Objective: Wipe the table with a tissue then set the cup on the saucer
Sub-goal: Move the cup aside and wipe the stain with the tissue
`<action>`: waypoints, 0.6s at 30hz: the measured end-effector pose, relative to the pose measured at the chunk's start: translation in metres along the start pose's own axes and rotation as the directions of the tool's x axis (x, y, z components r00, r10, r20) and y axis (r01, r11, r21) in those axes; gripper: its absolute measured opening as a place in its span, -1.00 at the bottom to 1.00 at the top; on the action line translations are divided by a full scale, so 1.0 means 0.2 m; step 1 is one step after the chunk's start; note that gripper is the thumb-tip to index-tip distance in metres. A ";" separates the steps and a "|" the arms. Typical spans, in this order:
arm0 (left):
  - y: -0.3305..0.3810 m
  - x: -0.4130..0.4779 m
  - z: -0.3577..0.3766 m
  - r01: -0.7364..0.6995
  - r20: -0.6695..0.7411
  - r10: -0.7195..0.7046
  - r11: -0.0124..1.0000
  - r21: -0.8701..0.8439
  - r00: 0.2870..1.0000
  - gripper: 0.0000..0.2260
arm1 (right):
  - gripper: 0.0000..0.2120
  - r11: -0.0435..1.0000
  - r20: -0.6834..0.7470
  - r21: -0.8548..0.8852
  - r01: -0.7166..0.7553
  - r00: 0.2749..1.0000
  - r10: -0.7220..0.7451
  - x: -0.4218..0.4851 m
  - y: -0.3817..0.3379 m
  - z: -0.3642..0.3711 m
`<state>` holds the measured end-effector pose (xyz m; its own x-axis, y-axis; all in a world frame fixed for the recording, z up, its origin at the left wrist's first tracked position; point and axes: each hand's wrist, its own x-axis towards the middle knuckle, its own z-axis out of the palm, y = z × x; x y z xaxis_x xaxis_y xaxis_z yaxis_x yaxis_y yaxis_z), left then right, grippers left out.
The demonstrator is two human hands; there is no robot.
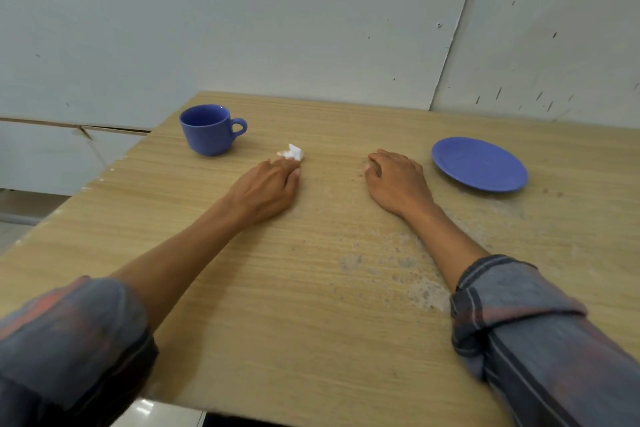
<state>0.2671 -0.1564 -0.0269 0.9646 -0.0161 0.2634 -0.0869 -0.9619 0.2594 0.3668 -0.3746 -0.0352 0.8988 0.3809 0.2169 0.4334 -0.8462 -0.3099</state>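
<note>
Fingers (289, 166) of the left hand (266, 189) curl down over a small crumpled white tissue (292, 152), pinning it against the desk (277, 305); a tuft of the tissue sticks out beyond the fingertips on the far side. The hand lies knuckles up, its forearm stretched across the wood-grain top, with a rolled plaid sleeve (69, 333) bunched near the elbow.

Over on the other side, the right hand (398, 180) rests palm down on the desk, fingers loosely bent and holding nothing. Its forearm also lies along the surface, and the right sleeve (519, 322) is rolled up in the same way.

A blue cup (207, 130) stands upright at the far left of the desk, just beyond and to the left of the tissue, its handle pointing right. It is near the left hand but not touching it. A blue saucer (479, 163) lies flat at the far right, just beside the right hand and apart from it. Cup and saucer are well apart, with both hands between them.

Pale, dusty smudges (415, 281) mark the desk around the right forearm and below the saucer. Behind the desk rises a grey panelled wall (277, 17) with small scuffs.
</note>
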 end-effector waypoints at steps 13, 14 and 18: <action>0.38 0.02 0.13 -0.130 0.014 0.131 0.991 -0.044 0.991 -0.58 | -0.60 1.000 -0.037 0.031 -0.005 0.999 0.006 0.00 0.00 0.00; 0.33 0.02 0.11 -0.122 0.012 0.123 0.992 -0.028 0.992 -0.59 | -0.60 0.999 -0.039 0.034 -0.002 0.999 0.003 0.00 0.00 0.00; 0.15 0.04 0.05 0.053 -0.041 -0.052 0.998 0.025 0.998 -0.64 | -0.61 0.999 -0.035 0.037 0.012 0.999 -0.010 0.00 0.01 0.00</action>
<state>0.2756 -0.1888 -0.0265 0.9568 0.0454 0.2871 -0.0291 -0.9678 0.2499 0.3668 -0.3763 -0.0353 0.8914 0.3765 0.2523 0.4461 -0.8273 -0.3416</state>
